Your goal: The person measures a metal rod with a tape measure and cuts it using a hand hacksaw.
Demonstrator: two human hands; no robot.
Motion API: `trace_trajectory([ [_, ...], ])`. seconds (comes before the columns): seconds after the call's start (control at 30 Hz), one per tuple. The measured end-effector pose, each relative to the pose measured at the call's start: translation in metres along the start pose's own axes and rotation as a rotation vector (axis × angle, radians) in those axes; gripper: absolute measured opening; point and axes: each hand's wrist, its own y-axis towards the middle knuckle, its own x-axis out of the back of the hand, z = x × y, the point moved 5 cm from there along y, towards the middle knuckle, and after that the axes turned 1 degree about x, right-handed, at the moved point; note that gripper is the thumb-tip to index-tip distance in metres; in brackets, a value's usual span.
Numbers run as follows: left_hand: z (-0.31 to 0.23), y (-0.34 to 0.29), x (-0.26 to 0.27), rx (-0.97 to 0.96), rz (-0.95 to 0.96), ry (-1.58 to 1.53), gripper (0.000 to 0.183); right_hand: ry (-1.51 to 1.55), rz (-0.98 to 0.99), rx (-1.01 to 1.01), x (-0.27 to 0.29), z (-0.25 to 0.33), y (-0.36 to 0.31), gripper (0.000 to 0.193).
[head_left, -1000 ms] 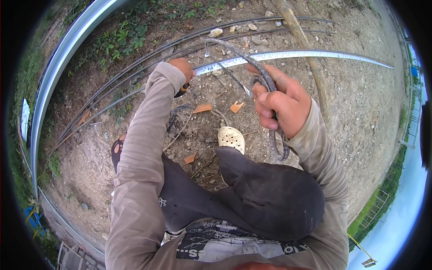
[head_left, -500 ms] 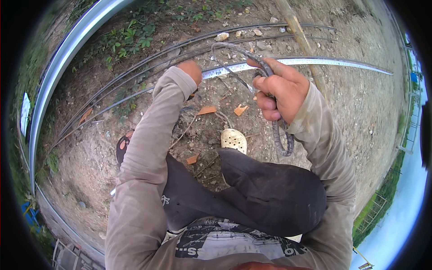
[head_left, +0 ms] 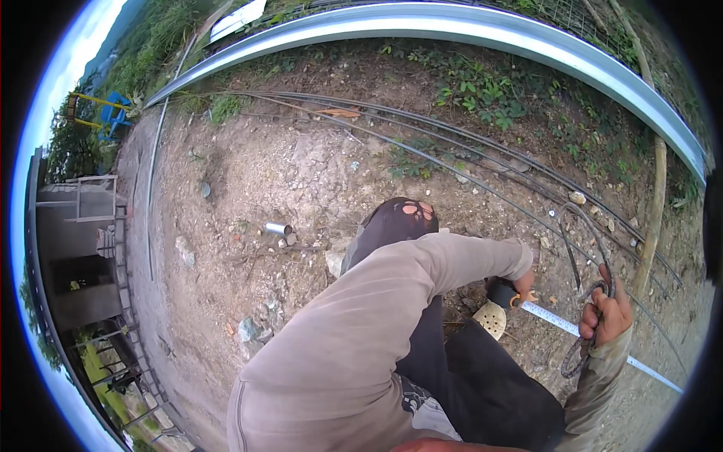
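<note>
My left hand (head_left: 523, 284) is closed on a black tape measure (head_left: 500, 292) with an orange detail; the sleeve hides some of its fingers. Out of the case runs the white blade (head_left: 556, 319), slanting to the lower right and passing behind my right hand (head_left: 607, 319). That hand is wrapped round a looped dark cable (head_left: 600, 235), whose loops stick out above and below the fist. Beyond the blade, a long thin metal rod (head_left: 493, 191) lies on the ground, apart from it. A cream clog (head_left: 491, 320) shows just below the tape case.
More dark rods (head_left: 376, 105) stretch along the dirt, near a bamboo pole (head_left: 654, 218) at right. A long silver metal channel (head_left: 422, 21) arches across the far side. A small metal cylinder (head_left: 278, 228) and stones lie at left, with a block building (head_left: 79, 256) beyond.
My view has swung to the left. The tape has come away from the rod toward me, and its case now shows in my left hand. My right hand still holds the cable.
</note>
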Motion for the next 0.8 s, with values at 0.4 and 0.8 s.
trace_trajectory([
  [0.4,0.025,0.020,0.027,0.062,0.079,-0.042,0.035,-0.031,0.093,0.040,0.014,-0.005,0.025,0.038],
  [0.8,-0.047,-0.028,0.012,-0.403,-0.375,-0.052,0.040,-0.551,-0.022,0.266,-0.001,-0.024,0.022,0.029],
])
